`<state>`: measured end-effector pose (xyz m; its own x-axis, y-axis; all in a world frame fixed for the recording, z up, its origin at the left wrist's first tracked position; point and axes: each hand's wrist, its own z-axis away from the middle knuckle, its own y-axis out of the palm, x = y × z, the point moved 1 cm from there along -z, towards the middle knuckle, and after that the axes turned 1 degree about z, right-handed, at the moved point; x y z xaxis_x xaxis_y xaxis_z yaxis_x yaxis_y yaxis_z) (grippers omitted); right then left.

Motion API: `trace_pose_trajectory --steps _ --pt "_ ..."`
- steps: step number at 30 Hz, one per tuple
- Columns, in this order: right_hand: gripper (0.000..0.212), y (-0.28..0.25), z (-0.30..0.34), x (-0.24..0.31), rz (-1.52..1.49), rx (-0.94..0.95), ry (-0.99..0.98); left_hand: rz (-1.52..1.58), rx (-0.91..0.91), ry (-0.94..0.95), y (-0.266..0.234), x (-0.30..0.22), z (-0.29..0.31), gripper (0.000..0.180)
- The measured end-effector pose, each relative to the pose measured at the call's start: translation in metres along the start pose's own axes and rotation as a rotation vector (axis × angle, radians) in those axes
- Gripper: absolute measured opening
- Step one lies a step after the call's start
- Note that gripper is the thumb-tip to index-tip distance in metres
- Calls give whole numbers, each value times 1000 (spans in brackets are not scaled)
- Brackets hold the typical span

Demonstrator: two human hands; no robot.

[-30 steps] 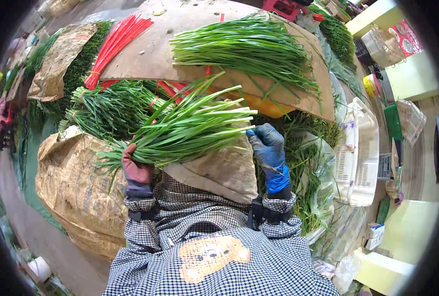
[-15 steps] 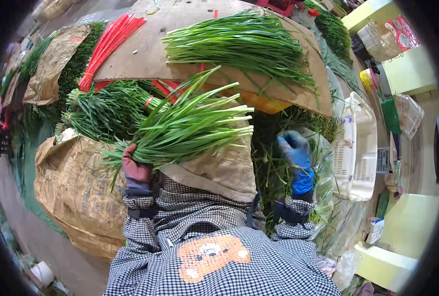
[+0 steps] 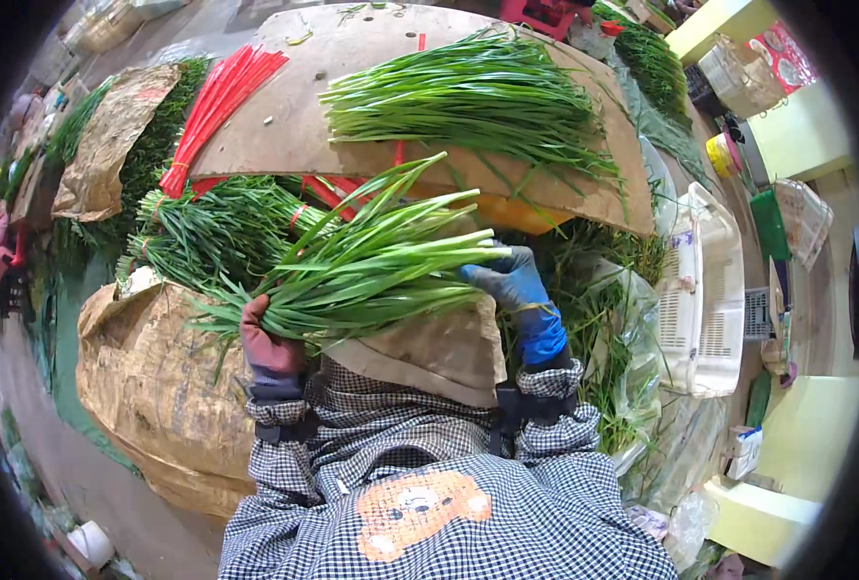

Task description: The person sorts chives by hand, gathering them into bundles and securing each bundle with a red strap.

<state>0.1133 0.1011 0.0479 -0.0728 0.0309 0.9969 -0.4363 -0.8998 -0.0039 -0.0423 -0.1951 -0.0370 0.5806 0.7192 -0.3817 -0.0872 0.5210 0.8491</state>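
Observation:
A loose bunch of garlic chives [image 3: 376,261] lies across my lap, pale stem ends to the right. My left hand [image 3: 271,338], in a dark reddish glove, is closed around its leafy end. At the stem ends is my right hand [image 3: 515,285], in a blue glove, its fingers pinching the lower stems. Under the bunch, a brown sheet [image 3: 439,353] covers my lap. Just beyond, a larger pile of chives [image 3: 458,97] rests on the wooden board [image 3: 265,135]. Bundles tied with red bands [image 3: 222,227] sit to the left.
Red strips [image 3: 219,111] lie on the board's left end. A brown sack [image 3: 164,387] bulges at my left. On the right are loose leaves [image 3: 594,338] with clear plastic, then a white crate [image 3: 700,290]. Farther left, brown paper [image 3: 115,145] covers more greens.
My right hand has moved left from over the loose leaves to the stem ends and taken hold there. The bunch has dipped slightly, its stems closer together. My left hand keeps its grip.

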Motion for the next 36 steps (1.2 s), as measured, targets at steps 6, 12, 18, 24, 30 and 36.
trace_pose_trajectory --steps 6,12,18,24,30,36 --pt "17 6 23 4 142 -35 -159 -39 55 80 11 -2 6 35" --pt "10 -40 58 19 132 -381 -4 18 77 32 2 -8 3 33" --pt "9 -93 81 -4 203 -430 90 -15 37 -14 -15 -12 -7 30" --pt "20 -34 68 -21 39 -274 55 -34 80 -21 -30 -7 -8 28" --pt "29 -11 54 -37 274 -194 -1 84 43 -170 -35 -10 -14 25" --pt "13 -22 51 7 127 -427 -185 56 113 -70 -32 -3 -12 26"
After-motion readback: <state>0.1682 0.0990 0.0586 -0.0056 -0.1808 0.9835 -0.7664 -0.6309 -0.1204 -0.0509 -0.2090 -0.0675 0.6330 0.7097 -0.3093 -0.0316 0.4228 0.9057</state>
